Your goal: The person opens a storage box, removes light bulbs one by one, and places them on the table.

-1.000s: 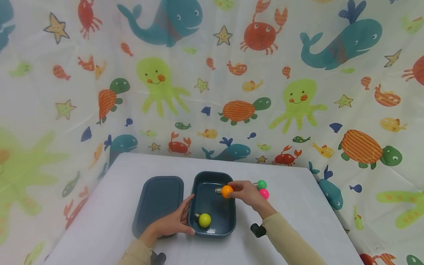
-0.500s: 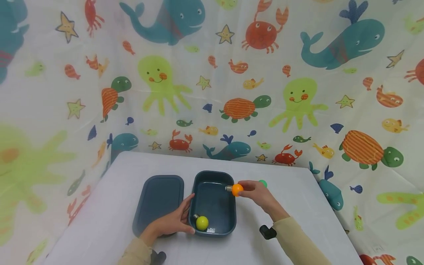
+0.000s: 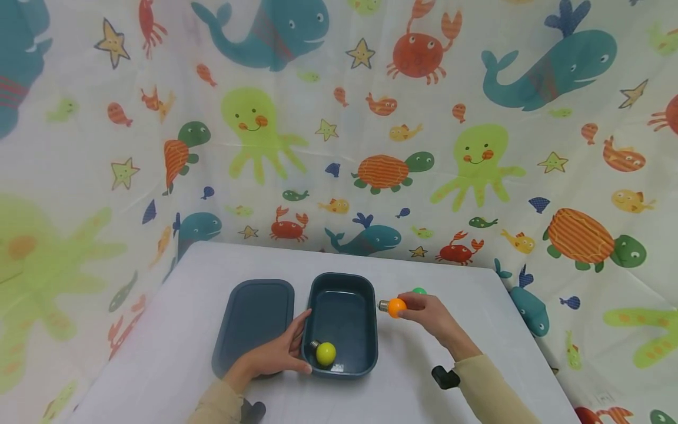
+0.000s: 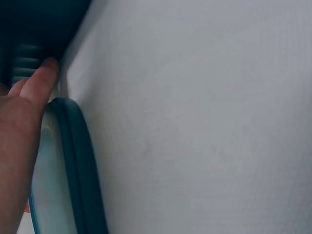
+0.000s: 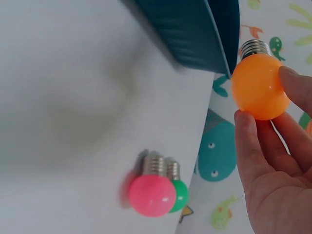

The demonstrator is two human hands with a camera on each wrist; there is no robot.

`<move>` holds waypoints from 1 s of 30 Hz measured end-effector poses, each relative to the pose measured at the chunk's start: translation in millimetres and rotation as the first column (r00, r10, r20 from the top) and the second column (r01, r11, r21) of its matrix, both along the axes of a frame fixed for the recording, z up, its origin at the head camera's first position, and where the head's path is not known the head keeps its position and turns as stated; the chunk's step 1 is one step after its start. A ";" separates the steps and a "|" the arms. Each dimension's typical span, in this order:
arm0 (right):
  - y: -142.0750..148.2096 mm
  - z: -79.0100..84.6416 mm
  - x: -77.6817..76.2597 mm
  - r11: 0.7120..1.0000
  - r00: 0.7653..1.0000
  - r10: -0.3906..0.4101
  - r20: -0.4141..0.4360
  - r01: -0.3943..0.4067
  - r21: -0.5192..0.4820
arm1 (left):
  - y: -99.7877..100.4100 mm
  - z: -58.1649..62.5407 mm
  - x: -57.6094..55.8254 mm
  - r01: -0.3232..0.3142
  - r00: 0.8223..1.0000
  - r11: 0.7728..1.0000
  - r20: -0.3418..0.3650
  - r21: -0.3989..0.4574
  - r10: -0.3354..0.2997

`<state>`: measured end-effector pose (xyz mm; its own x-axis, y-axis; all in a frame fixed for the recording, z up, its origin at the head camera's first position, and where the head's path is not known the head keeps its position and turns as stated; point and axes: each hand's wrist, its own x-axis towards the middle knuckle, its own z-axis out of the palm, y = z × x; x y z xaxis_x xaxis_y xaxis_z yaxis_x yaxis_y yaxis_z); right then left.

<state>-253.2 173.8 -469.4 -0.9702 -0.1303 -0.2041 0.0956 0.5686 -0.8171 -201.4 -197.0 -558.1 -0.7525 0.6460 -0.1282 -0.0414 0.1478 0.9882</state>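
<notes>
Nearest, the dark blue box [image 3: 344,321] is touched along its left side by the left hand [image 3: 272,355], thumb and fingers spread wide. A yellow bulb [image 3: 325,354] is contained in its near left corner. To the left, a dark blue lid [image 3: 258,318] is laid on the white table [image 3: 477,306]. Just beyond the box's right rim, an orange bulb [image 3: 397,308] is pinched by the right hand's [image 3: 430,313] fingertips, metal base pointed boxward. On the table, a pink bulb [image 5: 152,196] and a green bulb [image 5: 179,196] are seen side by side. Farthest, a cloth [image 3: 339,147] is printed with sea creatures.
</notes>
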 end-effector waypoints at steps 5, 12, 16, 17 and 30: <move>14.3 -0.3 1.9 1.000 1.000 -0.016 0.007 0.016 0.000 | 0.1 -1.1 -1.1 0.010 1.000 1.000 0.000 0.008 -0.010; 34.5 -6.9 3.3 0.999 0.999 -0.035 0.028 0.035 0.010 | 0.1 -1.9 -1.3 -0.003 1.000 1.000 0.005 0.003 0.003; 43.0 -8.4 4.8 0.999 0.999 -0.035 0.036 0.035 0.021 | 0.1 -1.4 -1.4 -0.008 1.000 1.000 0.006 0.001 0.008; 44.4 -8.2 5.2 0.999 0.999 -0.034 0.041 0.033 0.022 | 0.1 -1.2 -1.4 -0.008 1.000 1.000 0.007 0.003 0.008; 61.1 -19.4 4.4 0.996 0.992 -0.062 0.106 0.055 0.069 | -0.9 -0.2 -2.2 -0.008 1.000 1.000 0.013 0.005 0.008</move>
